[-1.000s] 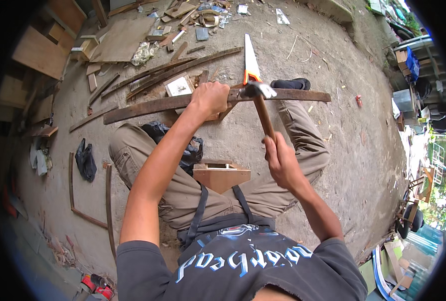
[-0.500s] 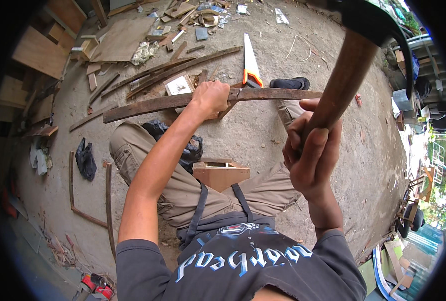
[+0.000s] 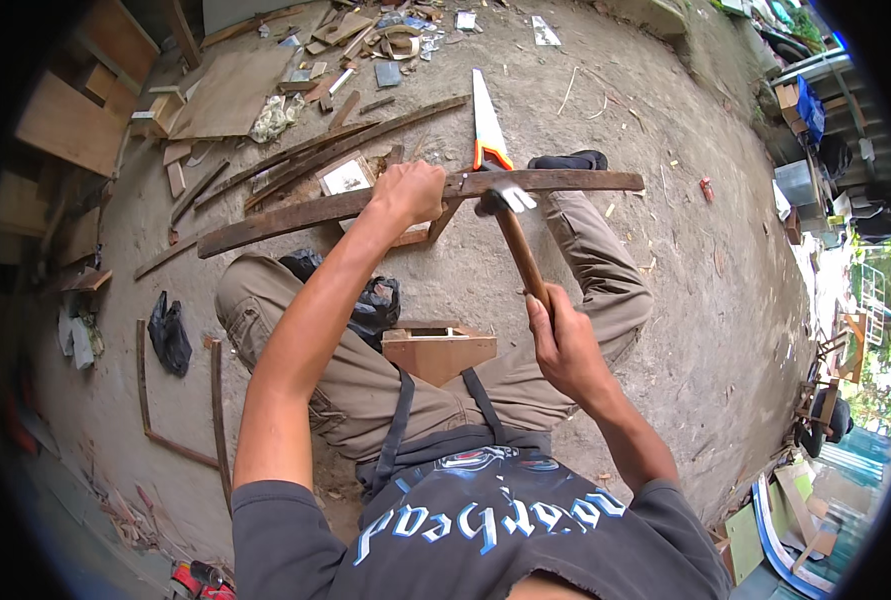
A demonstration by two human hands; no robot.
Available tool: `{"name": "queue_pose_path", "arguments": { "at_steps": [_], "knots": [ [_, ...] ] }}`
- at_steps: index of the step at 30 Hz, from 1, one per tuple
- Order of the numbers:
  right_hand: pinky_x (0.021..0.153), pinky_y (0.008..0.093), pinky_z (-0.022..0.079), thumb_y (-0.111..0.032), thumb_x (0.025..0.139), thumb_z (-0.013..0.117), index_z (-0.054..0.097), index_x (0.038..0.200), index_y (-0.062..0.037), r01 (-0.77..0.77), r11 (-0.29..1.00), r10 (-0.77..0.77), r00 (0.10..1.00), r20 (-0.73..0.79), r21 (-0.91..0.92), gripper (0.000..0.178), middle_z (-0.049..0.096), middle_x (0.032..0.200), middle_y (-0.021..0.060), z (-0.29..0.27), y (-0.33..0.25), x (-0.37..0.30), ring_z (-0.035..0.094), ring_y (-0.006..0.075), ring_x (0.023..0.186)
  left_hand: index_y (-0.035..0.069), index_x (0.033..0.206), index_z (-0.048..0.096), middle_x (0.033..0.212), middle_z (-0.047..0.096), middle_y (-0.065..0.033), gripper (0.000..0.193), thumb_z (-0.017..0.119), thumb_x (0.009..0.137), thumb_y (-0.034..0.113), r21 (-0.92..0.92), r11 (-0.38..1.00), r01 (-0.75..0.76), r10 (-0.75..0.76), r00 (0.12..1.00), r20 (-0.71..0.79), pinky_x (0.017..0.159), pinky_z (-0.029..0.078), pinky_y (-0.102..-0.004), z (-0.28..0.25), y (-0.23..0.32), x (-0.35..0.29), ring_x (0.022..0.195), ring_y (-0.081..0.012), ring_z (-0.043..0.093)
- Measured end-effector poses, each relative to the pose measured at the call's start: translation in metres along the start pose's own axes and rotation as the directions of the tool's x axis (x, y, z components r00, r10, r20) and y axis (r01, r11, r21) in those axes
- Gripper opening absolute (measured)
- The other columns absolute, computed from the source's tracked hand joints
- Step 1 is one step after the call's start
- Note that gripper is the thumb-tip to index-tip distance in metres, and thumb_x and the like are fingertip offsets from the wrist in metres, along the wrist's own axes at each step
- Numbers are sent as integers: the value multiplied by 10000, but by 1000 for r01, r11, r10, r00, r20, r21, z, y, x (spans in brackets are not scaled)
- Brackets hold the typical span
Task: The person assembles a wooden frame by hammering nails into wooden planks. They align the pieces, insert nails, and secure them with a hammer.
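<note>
A long, slightly curved dark wooden strip [image 3: 290, 217] lies across in front of me, above my knees. My left hand [image 3: 412, 192] is closed over it near its middle. In my right hand [image 3: 568, 343] is the wooden handle of a claw hammer [image 3: 521, 250]. The hammer's head is at the strip's near edge, right of my left hand; whether it touches cannot be told. A tiny bright spot shows on the strip between them, too small to name. Under the strip, a slanting wooden piece [image 3: 443, 221] is partly hidden. Just beyond lies a handsaw [image 3: 487, 122] with an orange-edged handle.
Between my legs stands a small brown wooden box [image 3: 437, 358], with a black plastic bag [image 3: 376, 305] beside it. Long wooden strips [image 3: 315, 160] lie at the far left. Wood scraps [image 3: 343, 28] litter the ground farther back. A U-shaped wooden frame [image 3: 180, 450] is at left.
My right hand has swung the hammer down from high at the upper right to the strip. My left hand keeps its hold on the strip; the whole view has shifted slightly.
</note>
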State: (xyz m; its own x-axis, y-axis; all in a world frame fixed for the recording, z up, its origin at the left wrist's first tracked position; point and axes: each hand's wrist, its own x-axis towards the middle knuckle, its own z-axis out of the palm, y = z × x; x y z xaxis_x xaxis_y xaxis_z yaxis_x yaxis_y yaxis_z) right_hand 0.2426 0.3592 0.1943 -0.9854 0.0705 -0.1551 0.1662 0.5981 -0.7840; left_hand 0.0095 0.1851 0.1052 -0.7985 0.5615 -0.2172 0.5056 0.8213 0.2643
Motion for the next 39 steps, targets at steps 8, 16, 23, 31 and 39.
{"name": "queue_pose_path", "arguments": {
  "at_steps": [8, 16, 23, 31, 39],
  "knots": [
    [522, 329, 441, -149, 1034, 468, 442, 1241, 10, 490, 865, -439, 843, -311, 107, 262, 536, 685, 73, -31, -68, 47, 540, 158, 545, -7, 855, 694, 897, 702, -260, 173, 586, 738, 61, 24, 1000, 10, -10, 1000, -2, 767, 576, -476, 3, 1, -2, 877, -404, 707],
    [543, 577, 394, -172, 1025, 465, 407, 1049, 19, -119, 976, 131, 990, 55, -182, 201, 556, 616, 305, 13, 53, -6, 575, 528, 616, 35, 886, 747, 933, 732, -196, 202, 598, 751, 56, 58, 998, 25, -25, 1000, 4, 749, 596, -424, 4, 10, -6, 887, -336, 731],
    [546, 514, 412, -166, 1030, 479, 454, 1148, 30, -25, 999, 27, 998, 51, -32, 231, 568, 652, 286, 6, 5, -22, 591, 487, 618, 25, 868, 744, 933, 728, -206, 192, 605, 739, 51, 59, 998, 16, -16, 1000, 3, 741, 600, -424, 5, 5, 0, 876, -342, 731],
    [543, 305, 427, -231, 1023, 491, 423, 1200, 15, 529, 841, -451, 801, -393, 112, 310, 556, 762, 102, 0, -29, 31, 537, 161, 596, -2, 858, 717, 915, 705, -259, 187, 593, 726, 45, 8, 1000, 0, 0, 1000, 8, 776, 579, -461, 2, 11, -2, 882, -402, 708],
    [395, 392, 381, -250, 1024, 506, 484, 1024, -8, -216, 976, 204, 954, 220, 31, 242, 586, 680, 178, 42, 72, -59, 551, 301, 464, -1, 888, 726, 932, 713, -244, 211, 590, 743, 70, 13, 1000, -9, 9, 1000, -15, 792, 579, -455, 10, 0, 0, 888, -392, 713]
  ]
}}
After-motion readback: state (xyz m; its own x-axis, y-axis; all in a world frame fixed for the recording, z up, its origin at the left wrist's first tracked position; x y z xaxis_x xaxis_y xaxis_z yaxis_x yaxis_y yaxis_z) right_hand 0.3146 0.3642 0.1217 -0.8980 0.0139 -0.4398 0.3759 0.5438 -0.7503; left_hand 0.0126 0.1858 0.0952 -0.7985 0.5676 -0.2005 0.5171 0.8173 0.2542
